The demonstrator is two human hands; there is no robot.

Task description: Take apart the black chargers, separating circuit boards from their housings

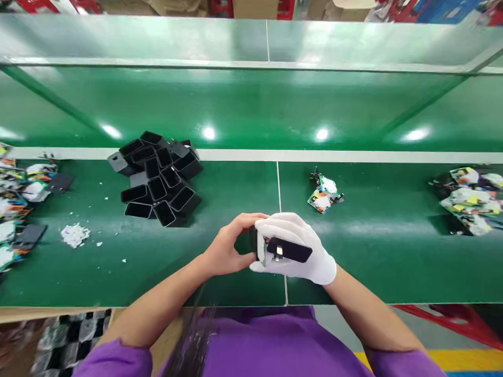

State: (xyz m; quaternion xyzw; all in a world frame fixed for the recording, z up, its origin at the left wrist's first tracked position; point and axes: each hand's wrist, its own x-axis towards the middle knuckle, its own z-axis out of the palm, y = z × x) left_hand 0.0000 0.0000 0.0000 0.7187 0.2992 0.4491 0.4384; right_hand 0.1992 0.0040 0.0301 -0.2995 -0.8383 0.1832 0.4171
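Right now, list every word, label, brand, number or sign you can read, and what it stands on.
No text can be read anywhere.
Black-panelled part in the right hand: nothing legible.
Black cases: nothing legible.
Colourful pieces at far right: any print is too small and blurred.
Cardboard box, top edge: nothing legible.

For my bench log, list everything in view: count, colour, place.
Housings: many, black, left of centre
Circuit boards: three clusters, multicoloured, one left, two right
Scraps: one heap, white, left
Held pieces: count unclear, black, in hands
Bench: one, green, centre
Shelf: one, pale green, top
Cardboard boxes: several, brown, top
Red items: several, red, top, lower right
Packed items: several, dark, lower left
Shirt: one, purple, bottom
Left hand: one, bare, centre
Right hand: one, white-gloved, centre
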